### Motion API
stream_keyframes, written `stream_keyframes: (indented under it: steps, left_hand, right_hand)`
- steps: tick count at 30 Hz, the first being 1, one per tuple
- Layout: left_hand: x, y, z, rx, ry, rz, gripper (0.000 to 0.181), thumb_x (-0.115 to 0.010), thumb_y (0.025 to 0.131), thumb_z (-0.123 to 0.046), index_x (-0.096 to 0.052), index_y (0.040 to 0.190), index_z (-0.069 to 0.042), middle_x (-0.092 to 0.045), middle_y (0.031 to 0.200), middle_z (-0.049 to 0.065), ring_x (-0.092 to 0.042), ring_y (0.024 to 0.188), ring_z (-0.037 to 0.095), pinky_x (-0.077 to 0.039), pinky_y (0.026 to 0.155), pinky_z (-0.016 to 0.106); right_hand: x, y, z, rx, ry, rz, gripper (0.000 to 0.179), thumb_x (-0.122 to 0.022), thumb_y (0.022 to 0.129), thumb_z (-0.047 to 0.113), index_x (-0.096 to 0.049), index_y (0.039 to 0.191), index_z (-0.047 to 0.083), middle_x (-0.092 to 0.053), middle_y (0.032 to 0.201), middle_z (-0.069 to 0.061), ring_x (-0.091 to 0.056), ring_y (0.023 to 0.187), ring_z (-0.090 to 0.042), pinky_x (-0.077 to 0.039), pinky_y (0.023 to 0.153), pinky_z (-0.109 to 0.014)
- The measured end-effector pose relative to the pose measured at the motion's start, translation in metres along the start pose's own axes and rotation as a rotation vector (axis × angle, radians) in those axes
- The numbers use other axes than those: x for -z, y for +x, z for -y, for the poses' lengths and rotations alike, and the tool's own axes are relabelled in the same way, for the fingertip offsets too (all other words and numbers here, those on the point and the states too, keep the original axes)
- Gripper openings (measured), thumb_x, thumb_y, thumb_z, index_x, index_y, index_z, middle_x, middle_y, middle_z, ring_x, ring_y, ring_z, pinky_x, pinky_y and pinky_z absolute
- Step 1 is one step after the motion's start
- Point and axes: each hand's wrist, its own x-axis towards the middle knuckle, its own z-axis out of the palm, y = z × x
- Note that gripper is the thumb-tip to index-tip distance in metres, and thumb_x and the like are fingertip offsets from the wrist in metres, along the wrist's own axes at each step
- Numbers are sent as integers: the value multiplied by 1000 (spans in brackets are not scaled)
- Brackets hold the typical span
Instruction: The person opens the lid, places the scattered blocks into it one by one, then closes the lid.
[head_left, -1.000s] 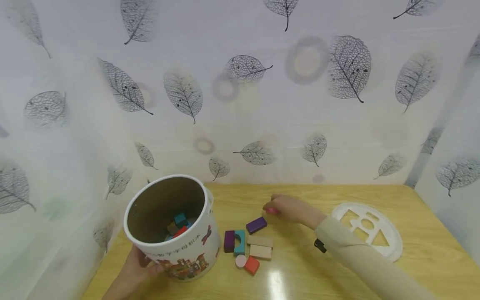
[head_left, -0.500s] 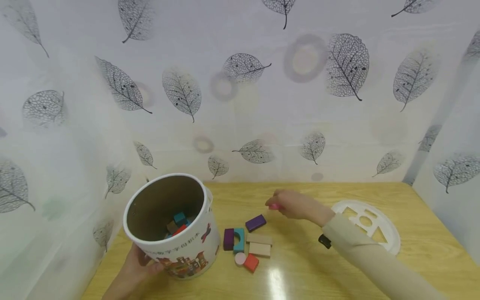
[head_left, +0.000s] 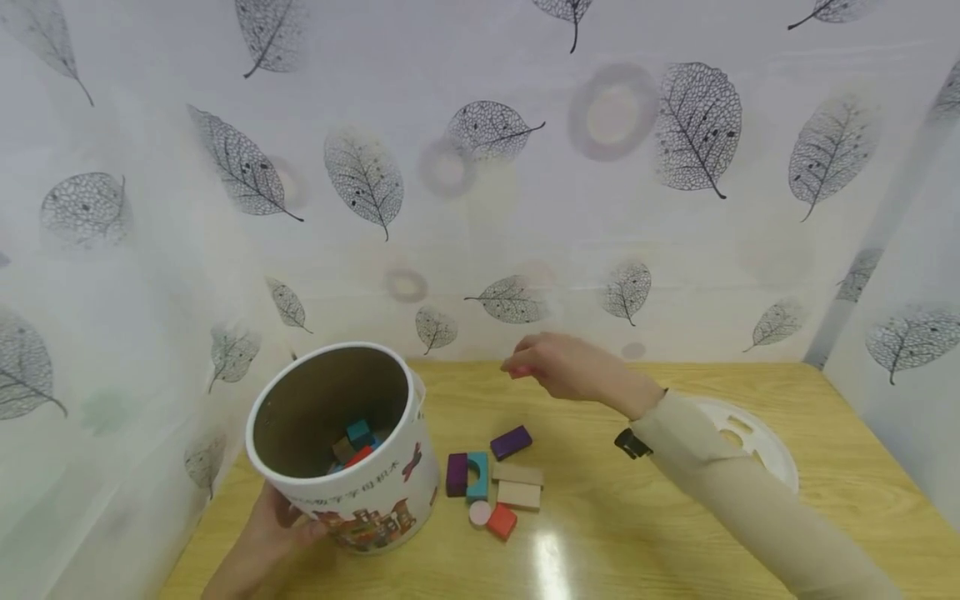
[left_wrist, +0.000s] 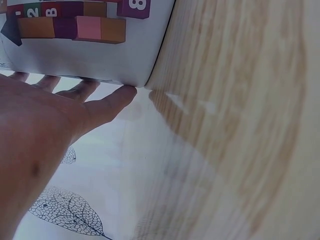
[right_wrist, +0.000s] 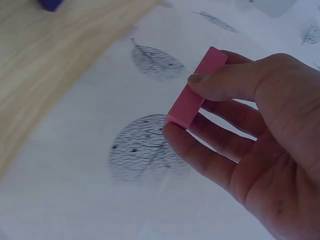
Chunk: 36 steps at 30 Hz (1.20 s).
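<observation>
My right hand (head_left: 566, 367) pinches a small pink rectangular block (right_wrist: 197, 90) between thumb and fingers. It is held up above the back of the table. My left hand (head_left: 266, 525) lies against the side of a white printed bucket (head_left: 360, 492), its thumb and fingers spread and fairly straight in the left wrist view. Inside the bucket are several blocks, among them a teal block (head_left: 359, 433). Between the hands lie a dark purple block (head_left: 511, 442), another purple block (head_left: 457, 475), a teal arch block (head_left: 477, 477), wooden blocks (head_left: 518, 495), a pink disc (head_left: 480, 514) and a red block (head_left: 502, 522).
A white oval board with cut-out shapes (head_left: 776, 454) lies at the right, partly hidden by my right sleeve (head_left: 738, 492). Sheeting with a leaf print (head_left: 517, 225) stands behind and beside the wooden table (head_left: 630, 533).
My right hand has lifted the pink block and carried it up, then leftward. My left hand stays at the bucket. The other blocks have not moved.
</observation>
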Motion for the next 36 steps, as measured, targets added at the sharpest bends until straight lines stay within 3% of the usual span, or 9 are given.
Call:
stream_keyframes:
  steps: [5,13,23,26,28,30,33,36]
  left_hand:
    - [0,0,-2,6,14,-3,95,-75,87,-8,-16,161,-11,-40,151,-1,-46,124,-12,-42,105,72]
    - [0,1,-2,-7,-12,-8,96,-75,86,-6,-15,161,-12,-38,153,2,-44,127,-9,-34,105,80]
    - [0,2,-3,11,-28,2,97,-75,88,-8,-13,162,-15,-33,156,12,-43,126,-10,-31,107,81]
    - [1,3,-2,3,-21,5,97,-75,88,-8,-13,162,-14,-34,156,8,-44,126,-10,-34,106,80]
    - [1,3,-2,-2,-11,4,96,-75,87,-7,-14,162,-11,-37,154,2,-44,126,-11,-39,107,74]
    - [1,2,-1,6,-11,0,96,-75,87,-7,-15,161,-11,-39,151,-6,-45,125,-12,-49,107,56]
    - [0,1,0,9,-21,-3,96,-75,87,-7,-15,162,-13,-38,151,-8,-45,125,-12,-49,107,57]
    - [0,2,0,19,-29,0,96,-75,88,-8,-14,162,-17,-38,152,-6,-45,125,-11,-52,105,44]
  right_hand:
    - [25,19,12,1,5,15,35,-58,95,-10,-75,119,8,-76,105,-5,-73,98,-20,-62,89,-33]
    - [56,44,33,-3,3,64,30,-59,99,-4,-75,121,10,-75,111,-7,-72,105,-23,-60,94,-36]
    - [63,52,41,-6,34,67,25,-61,100,2,-75,119,9,-75,110,-7,-72,104,-22,-60,95,-35]
    - [62,55,45,9,44,72,26,-59,101,1,-75,120,10,-75,111,-7,-72,105,-22,-59,95,-34]
    - [61,58,50,10,45,86,28,-58,101,1,-75,121,12,-74,112,-7,-71,106,-22,-59,96,-34]
    - [61,63,55,8,44,103,29,-59,101,1,-74,122,13,-74,113,-5,-70,107,-20,-59,96,-32]
    - [61,73,66,32,26,115,29,-61,100,3,-75,122,15,-74,112,-3,-69,106,-19,-59,95,-30]
    - [61,85,79,73,6,116,27,-63,100,7,-75,123,17,-74,112,-2,-68,106,-17,-58,93,-29]
